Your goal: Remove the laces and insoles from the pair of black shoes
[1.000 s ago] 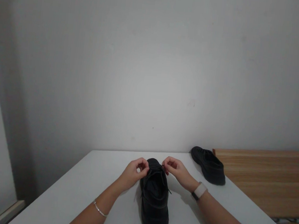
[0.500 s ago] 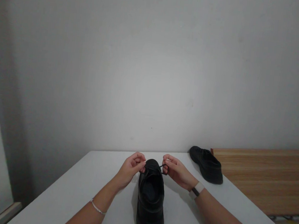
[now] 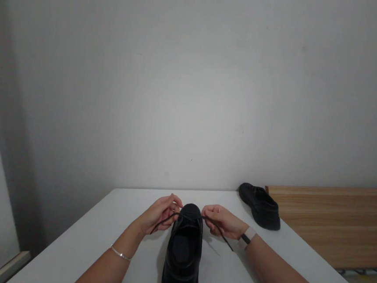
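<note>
near shoe (image 3: 183, 251): heel cut off by bottom edge, I can't see it | lace (image 3: 217, 232): knot and eyelets too dark to tell | left hand (image 3: 158, 212), right hand (image 3: 223, 220): fingertips curled, grip partly hidden | far shoe (image 3: 259, 205): detail too small | both forearms cut off by frame

So the near shoe (image 3: 183, 251) sits on the table (image 3: 101, 235) right between the two hands, heel toward the person, toe pointing away. The left hand (image 3: 159, 213) is just off its left side and the right hand (image 3: 223, 220) just off its right, both up by the toe end. One lace end (image 3: 163, 221) trails out under the left hand, the other lace end (image 3: 221, 237) runs out under the right. A second shoe (image 3: 260, 206) sits further back, right of the right hand, near the table's far edge. A wooden surface (image 3: 333, 220) lies further right, beside the table.
</note>
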A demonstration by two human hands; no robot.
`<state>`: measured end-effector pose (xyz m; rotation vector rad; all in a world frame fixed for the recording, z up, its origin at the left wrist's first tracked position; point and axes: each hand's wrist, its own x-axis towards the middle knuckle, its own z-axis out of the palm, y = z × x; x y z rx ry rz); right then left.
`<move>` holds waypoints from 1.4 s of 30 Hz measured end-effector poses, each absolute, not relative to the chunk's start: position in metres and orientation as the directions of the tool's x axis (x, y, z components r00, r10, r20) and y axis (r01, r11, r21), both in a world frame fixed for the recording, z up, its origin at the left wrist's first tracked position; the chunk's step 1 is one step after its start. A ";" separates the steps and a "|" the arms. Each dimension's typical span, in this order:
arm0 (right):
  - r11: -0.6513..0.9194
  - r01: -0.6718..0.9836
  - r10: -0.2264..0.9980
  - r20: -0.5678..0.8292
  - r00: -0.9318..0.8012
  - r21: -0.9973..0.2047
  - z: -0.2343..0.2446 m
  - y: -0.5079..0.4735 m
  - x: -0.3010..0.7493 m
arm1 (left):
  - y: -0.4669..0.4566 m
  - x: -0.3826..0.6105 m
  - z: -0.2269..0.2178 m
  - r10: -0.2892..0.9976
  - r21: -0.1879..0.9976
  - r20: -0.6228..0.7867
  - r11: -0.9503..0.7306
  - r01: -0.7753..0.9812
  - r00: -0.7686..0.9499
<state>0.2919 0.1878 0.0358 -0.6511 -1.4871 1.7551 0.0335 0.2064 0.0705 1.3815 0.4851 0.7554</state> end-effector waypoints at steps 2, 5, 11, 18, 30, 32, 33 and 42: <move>-0.059 -0.160 0.788 0.053 -0.613 -0.985 0.031 0.190 0.291 | 0.210 0.032 0.068 0.746 0.989 0.113 -0.020 -0.148 0.656; -0.009 -0.142 0.802 0.077 -0.593 -0.990 0.030 0.189 0.288 | 0.213 0.031 0.065 0.736 0.994 0.101 -0.053 -0.092 0.670; 0.112 -0.171 0.859 0.182 -0.479 -0.979 0.033 0.188 0.282 | 0.213 0.031 0.063 0.728 0.995 0.090 -0.091 -0.035 0.679; 0.206 -0.164 0.843 0.260 -0.472 -0.965 0.033 0.187 0.280 | 0.213 0.031 0.064 0.724 0.991 0.097 -0.131 -0.002 0.683; 0.388 -0.078 0.868 0.393 -0.305 -0.918 0.031 0.196 0.278 | 0.213 0.046 0.059 0.793 0.969 0.208 -0.246 -0.012 0.572; 0.414 -0.050 0.883 0.414 -0.224 -0.909 0.026 0.201 0.278 | 0.214 0.050 0.055 0.806 0.963 0.239 -0.270 -0.022 0.541; 0.423 -0.038 0.887 0.422 -0.189 -0.905 0.024 0.204 0.278 | 0.215 0.052 0.054 0.808 0.959 0.252 -0.283 -0.024 0.532; 0.426 -0.090 0.896 0.433 -0.097 -0.900 0.029 0.201 0.277 | 0.217 0.047 0.054 0.769 0.928 0.308 -0.372 0.000 0.560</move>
